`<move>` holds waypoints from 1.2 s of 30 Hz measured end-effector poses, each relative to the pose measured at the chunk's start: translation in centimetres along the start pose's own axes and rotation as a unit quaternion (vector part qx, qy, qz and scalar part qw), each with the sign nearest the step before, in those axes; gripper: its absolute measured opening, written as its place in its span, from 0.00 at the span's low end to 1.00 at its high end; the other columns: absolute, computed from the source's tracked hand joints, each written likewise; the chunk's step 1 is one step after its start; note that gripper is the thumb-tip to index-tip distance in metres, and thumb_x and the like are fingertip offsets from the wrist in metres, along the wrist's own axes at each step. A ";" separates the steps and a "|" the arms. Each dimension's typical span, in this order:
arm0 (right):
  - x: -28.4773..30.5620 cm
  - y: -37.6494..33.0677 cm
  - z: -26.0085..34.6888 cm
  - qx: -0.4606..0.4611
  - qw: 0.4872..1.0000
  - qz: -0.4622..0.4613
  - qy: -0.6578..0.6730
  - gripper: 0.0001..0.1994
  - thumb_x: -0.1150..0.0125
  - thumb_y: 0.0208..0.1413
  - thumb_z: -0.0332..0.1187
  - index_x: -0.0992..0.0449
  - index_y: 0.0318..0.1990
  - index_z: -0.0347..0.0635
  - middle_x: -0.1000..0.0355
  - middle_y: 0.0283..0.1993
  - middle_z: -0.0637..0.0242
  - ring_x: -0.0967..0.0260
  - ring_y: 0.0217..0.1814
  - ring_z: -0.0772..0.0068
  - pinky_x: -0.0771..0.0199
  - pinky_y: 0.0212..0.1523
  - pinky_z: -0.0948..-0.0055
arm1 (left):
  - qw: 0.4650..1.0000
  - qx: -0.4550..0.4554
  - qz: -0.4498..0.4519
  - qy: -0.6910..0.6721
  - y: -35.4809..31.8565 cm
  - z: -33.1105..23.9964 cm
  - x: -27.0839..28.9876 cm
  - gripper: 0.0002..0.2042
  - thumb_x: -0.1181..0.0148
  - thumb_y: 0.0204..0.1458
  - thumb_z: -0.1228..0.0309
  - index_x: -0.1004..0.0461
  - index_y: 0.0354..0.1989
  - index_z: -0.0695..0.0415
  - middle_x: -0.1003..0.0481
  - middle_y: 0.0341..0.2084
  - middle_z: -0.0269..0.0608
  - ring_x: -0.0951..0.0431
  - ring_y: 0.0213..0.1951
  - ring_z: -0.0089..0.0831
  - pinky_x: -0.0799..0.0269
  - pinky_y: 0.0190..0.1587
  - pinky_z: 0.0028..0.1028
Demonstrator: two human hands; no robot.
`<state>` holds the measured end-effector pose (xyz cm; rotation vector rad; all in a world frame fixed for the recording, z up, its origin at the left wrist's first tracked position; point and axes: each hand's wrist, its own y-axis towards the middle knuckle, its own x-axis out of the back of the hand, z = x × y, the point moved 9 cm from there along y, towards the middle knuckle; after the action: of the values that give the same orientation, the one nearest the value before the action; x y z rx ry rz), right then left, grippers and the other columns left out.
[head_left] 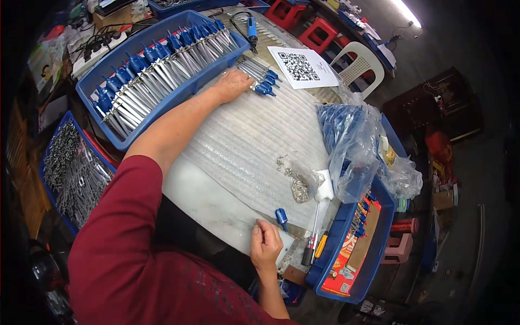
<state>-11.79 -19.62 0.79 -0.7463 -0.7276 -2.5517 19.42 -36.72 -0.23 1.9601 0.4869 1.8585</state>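
Stretching across the foam sheet point(254, 141), the left hand point(234, 85) sits with bent fingers at the blue-ended metal rods point(264, 88) lying toward the far edge of the tabletop point(203, 205); whether it grips any cannot be told. At the near edge, toward the right corner, the right hand point(265, 245) is loosely curled just beside a loose blue piece point(281, 218); its palm is hidden, so anything inside cannot be told. A blue tray point(157, 115) of similar rods lines the left edge; a yellow-handled screwdriver point(322, 245) lies near the right edge.
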 end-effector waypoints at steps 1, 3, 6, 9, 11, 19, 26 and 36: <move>0.0 0.0 0.0 -0.001 1.000 0.001 0.001 0.06 0.48 0.46 0.23 0.30 0.33 0.31 0.37 0.22 0.57 0.39 0.20 0.62 0.38 0.22 0.71 | 1.000 0.000 0.000 0.000 0.4 0.2 -0.3 0.06 0.55 0.45 0.73 0.32 0.31 0.56 0.30 0.27 0.43 0.30 0.38 0.39 0.37 0.41 0.36; 0.2 0.1 0.3 0.011 1.000 0.000 -0.002 0.06 0.48 0.46 0.22 0.30 0.33 0.32 0.37 0.22 0.57 0.39 0.20 0.62 0.39 0.22 0.71 | 1.000 -0.013 0.009 0.004 1.0 0.4 -1.1 0.07 0.56 0.46 0.72 0.32 0.33 0.56 0.30 0.28 0.42 0.31 0.39 0.38 0.38 0.42 0.36; 0.2 0.0 0.1 -0.005 1.000 0.009 -0.002 0.06 0.48 0.45 0.22 0.30 0.33 0.32 0.37 0.22 0.57 0.39 0.20 0.63 0.39 0.21 0.71 | 0.999 -0.008 0.035 0.007 1.6 0.5 -2.0 0.09 0.56 0.46 0.72 0.33 0.35 0.56 0.31 0.31 0.42 0.32 0.41 0.37 0.38 0.43 0.35; 0.0 0.0 -0.2 -0.016 1.000 0.022 -0.004 0.06 0.48 0.45 0.22 0.30 0.33 0.32 0.37 0.22 0.58 0.39 0.19 0.63 0.39 0.21 0.72 | 0.999 -0.016 0.042 0.002 1.9 0.7 -2.8 0.09 0.57 0.47 0.72 0.34 0.36 0.56 0.31 0.32 0.42 0.33 0.43 0.37 0.39 0.44 0.35; 0.0 0.1 -0.3 -0.021 0.999 0.025 -0.001 0.06 0.48 0.46 0.22 0.30 0.33 0.32 0.36 0.22 0.58 0.39 0.20 0.64 0.39 0.21 0.72 | 0.998 -0.008 0.057 0.011 2.2 0.8 -3.0 0.09 0.57 0.47 0.73 0.34 0.36 0.56 0.31 0.32 0.41 0.33 0.43 0.36 0.39 0.45 0.35; 0.0 0.0 -0.5 -0.027 0.999 0.021 0.000 0.06 0.47 0.46 0.23 0.29 0.33 0.32 0.35 0.23 0.58 0.38 0.20 0.65 0.38 0.22 0.73 | 0.996 0.009 0.093 0.017 2.6 1.0 -3.2 0.09 0.58 0.47 0.72 0.34 0.37 0.55 0.32 0.36 0.38 0.36 0.46 0.35 0.41 0.49 0.39; 0.1 0.1 -0.4 -0.022 1.000 0.014 0.007 0.06 0.47 0.46 0.23 0.29 0.33 0.32 0.35 0.22 0.58 0.38 0.20 0.65 0.38 0.21 0.73 | 0.994 0.025 0.105 0.003 2.3 0.9 -3.0 0.10 0.58 0.48 0.72 0.34 0.39 0.55 0.33 0.37 0.40 0.37 0.48 0.35 0.43 0.50 0.43; 0.2 0.1 -0.4 -0.016 1.000 0.002 0.006 0.05 0.47 0.47 0.23 0.29 0.33 0.32 0.36 0.22 0.59 0.39 0.19 0.66 0.39 0.21 0.74 | 0.995 0.080 0.042 0.049 2.0 0.4 -0.9 0.09 0.56 0.46 0.73 0.34 0.36 0.58 0.34 0.36 0.40 0.36 0.43 0.34 0.41 0.43 0.40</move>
<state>-12.07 -20.00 0.62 -0.7419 -0.6824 -2.5677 19.77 -38.96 -0.01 2.0256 0.6079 2.0325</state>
